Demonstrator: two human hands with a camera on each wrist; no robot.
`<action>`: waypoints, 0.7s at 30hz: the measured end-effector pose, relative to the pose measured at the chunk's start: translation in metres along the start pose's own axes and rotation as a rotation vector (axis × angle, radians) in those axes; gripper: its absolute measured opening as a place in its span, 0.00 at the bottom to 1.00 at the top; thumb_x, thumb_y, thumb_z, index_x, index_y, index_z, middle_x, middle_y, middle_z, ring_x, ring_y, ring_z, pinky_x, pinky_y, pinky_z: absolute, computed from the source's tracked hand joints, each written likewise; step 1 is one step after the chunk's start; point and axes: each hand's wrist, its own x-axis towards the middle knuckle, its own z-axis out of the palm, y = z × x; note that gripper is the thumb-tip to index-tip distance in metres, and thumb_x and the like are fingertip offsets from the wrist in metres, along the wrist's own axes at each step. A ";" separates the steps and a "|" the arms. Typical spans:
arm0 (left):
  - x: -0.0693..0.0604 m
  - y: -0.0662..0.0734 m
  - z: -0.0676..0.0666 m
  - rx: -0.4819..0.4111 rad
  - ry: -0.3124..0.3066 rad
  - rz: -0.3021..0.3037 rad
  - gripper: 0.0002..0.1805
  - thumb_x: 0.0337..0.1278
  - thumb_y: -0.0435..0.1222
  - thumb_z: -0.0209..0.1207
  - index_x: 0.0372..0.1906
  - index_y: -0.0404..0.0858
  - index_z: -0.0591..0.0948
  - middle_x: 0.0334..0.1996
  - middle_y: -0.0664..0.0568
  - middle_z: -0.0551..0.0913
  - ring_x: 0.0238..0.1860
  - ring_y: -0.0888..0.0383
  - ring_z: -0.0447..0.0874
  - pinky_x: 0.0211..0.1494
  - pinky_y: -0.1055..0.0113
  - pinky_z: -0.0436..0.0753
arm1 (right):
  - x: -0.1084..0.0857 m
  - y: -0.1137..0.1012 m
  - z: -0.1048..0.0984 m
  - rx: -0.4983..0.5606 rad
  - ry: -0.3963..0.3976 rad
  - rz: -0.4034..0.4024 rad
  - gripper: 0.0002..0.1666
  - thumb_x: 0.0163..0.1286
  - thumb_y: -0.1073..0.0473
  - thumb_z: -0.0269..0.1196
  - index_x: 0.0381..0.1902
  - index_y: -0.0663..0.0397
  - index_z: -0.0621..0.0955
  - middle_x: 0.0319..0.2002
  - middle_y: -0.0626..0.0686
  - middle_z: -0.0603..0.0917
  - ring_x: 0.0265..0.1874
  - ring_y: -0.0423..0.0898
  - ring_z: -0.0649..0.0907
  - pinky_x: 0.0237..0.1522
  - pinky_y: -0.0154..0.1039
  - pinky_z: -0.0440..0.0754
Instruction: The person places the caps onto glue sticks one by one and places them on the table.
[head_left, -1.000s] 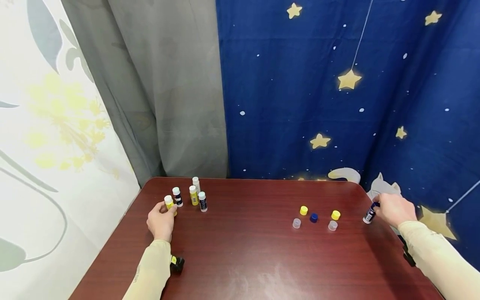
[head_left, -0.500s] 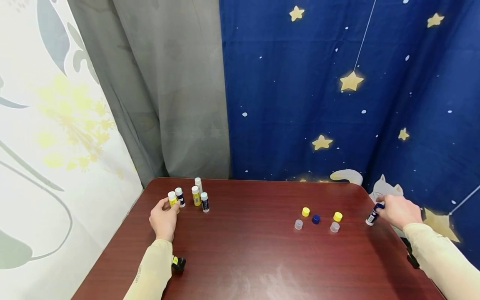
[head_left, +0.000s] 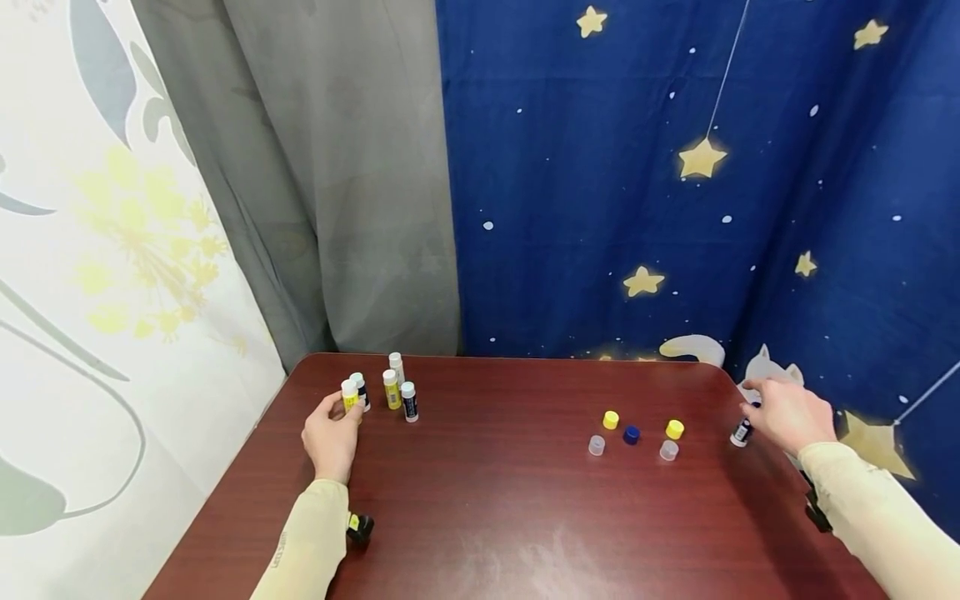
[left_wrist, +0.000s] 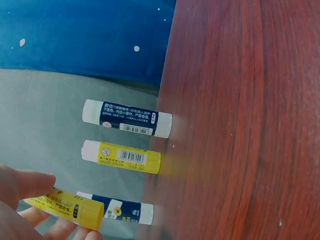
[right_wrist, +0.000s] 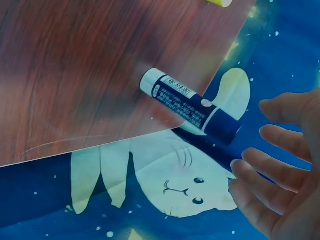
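My left hand [head_left: 332, 440] holds a yellow glue stick [head_left: 350, 395] between thumb and fingers, beside a navy stick [head_left: 361, 390]. In the left wrist view the held yellow stick [left_wrist: 75, 209] overlaps the navy one [left_wrist: 125, 209] behind it. At the table's right edge my right hand [head_left: 791, 416] is by an upright navy stick [head_left: 741, 432]. The right wrist view shows that stick [right_wrist: 187, 102] with its dark blue cap, standing apart from the hand [right_wrist: 282, 170], whose fingers are spread and hold nothing.
Right of the left hand stand another yellow stick [head_left: 392, 390], a white one [head_left: 397, 364] and a navy one [head_left: 409, 402]. Loose yellow [head_left: 611, 420], blue [head_left: 632, 435] and clear caps [head_left: 596, 445] lie on the table's right half.
The left hand has carried the yellow stick slightly right, close to the navy one. My right hand has let go of its navy stick and its fingers have spread.
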 end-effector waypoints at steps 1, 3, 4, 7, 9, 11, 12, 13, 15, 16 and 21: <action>0.000 0.001 0.000 -0.002 -0.002 0.003 0.21 0.59 0.40 0.70 0.57 0.40 0.84 0.47 0.44 0.87 0.49 0.50 0.84 0.56 0.56 0.77 | 0.002 -0.002 0.000 0.001 0.007 -0.004 0.22 0.63 0.52 0.69 0.50 0.60 0.84 0.46 0.71 0.83 0.32 0.60 0.82 0.18 0.54 0.78; -0.001 0.002 0.000 -0.002 -0.006 0.014 0.21 0.59 0.40 0.70 0.57 0.39 0.84 0.46 0.43 0.87 0.49 0.49 0.84 0.59 0.52 0.74 | 0.004 -0.005 0.001 0.002 0.017 -0.009 0.21 0.62 0.53 0.69 0.49 0.59 0.85 0.43 0.68 0.84 0.30 0.58 0.82 0.18 0.55 0.78; -0.002 0.003 0.000 0.000 -0.008 0.024 0.21 0.59 0.40 0.70 0.57 0.40 0.84 0.46 0.43 0.87 0.49 0.48 0.84 0.59 0.51 0.73 | 0.005 -0.006 0.001 0.000 0.024 -0.014 0.20 0.62 0.53 0.69 0.49 0.58 0.85 0.41 0.66 0.84 0.29 0.57 0.81 0.18 0.55 0.77; -0.004 0.002 0.001 0.015 -0.015 0.057 0.21 0.58 0.42 0.70 0.56 0.41 0.85 0.45 0.44 0.87 0.49 0.49 0.84 0.59 0.51 0.73 | 0.005 -0.010 0.005 -0.006 0.028 -0.028 0.19 0.62 0.54 0.69 0.49 0.57 0.85 0.39 0.62 0.84 0.29 0.57 0.81 0.22 0.58 0.79; -0.006 0.001 0.002 0.027 -0.020 0.081 0.21 0.58 0.43 0.70 0.55 0.41 0.85 0.45 0.45 0.88 0.48 0.49 0.85 0.57 0.52 0.73 | 0.004 -0.013 0.008 -0.008 0.030 -0.041 0.20 0.62 0.55 0.69 0.50 0.57 0.85 0.39 0.61 0.84 0.31 0.58 0.82 0.25 0.60 0.79; -0.008 0.001 0.003 0.039 -0.030 0.095 0.21 0.58 0.44 0.70 0.55 0.42 0.85 0.45 0.45 0.88 0.48 0.49 0.85 0.57 0.52 0.74 | 0.004 -0.017 0.011 -0.006 0.021 -0.053 0.21 0.61 0.55 0.70 0.51 0.57 0.84 0.41 0.62 0.84 0.33 0.60 0.83 0.29 0.62 0.80; -0.009 0.002 0.004 0.040 -0.036 0.099 0.21 0.58 0.43 0.70 0.55 0.42 0.85 0.45 0.45 0.88 0.48 0.49 0.85 0.57 0.52 0.74 | 0.005 -0.019 0.013 -0.005 0.017 -0.056 0.21 0.61 0.56 0.70 0.51 0.57 0.84 0.43 0.62 0.84 0.34 0.61 0.83 0.30 0.62 0.80; -0.010 0.003 0.004 0.045 -0.039 0.103 0.21 0.58 0.43 0.71 0.55 0.42 0.85 0.45 0.45 0.88 0.48 0.49 0.85 0.57 0.52 0.74 | 0.005 -0.021 0.015 -0.003 0.013 -0.060 0.22 0.61 0.56 0.70 0.52 0.58 0.84 0.43 0.63 0.84 0.34 0.60 0.83 0.30 0.62 0.80; -0.011 0.006 0.006 0.046 -0.047 0.106 0.21 0.58 0.43 0.71 0.55 0.42 0.85 0.45 0.46 0.88 0.48 0.50 0.85 0.57 0.52 0.74 | 0.007 -0.024 0.018 -0.005 0.010 -0.073 0.22 0.61 0.57 0.71 0.52 0.59 0.84 0.42 0.62 0.84 0.33 0.58 0.83 0.31 0.61 0.81; -0.011 0.007 0.006 0.046 -0.050 0.107 0.21 0.58 0.43 0.71 0.55 0.42 0.85 0.46 0.46 0.88 0.48 0.50 0.85 0.57 0.52 0.74 | 0.008 -0.026 0.019 -0.007 0.005 -0.074 0.22 0.61 0.57 0.71 0.52 0.59 0.84 0.41 0.62 0.84 0.32 0.57 0.83 0.32 0.61 0.82; -0.014 0.017 0.008 0.033 -0.061 0.115 0.19 0.56 0.42 0.72 0.52 0.44 0.86 0.44 0.48 0.88 0.48 0.51 0.85 0.55 0.54 0.75 | 0.013 -0.036 0.025 -0.013 -0.018 -0.095 0.22 0.61 0.57 0.71 0.53 0.59 0.84 0.40 0.60 0.85 0.32 0.56 0.83 0.35 0.61 0.81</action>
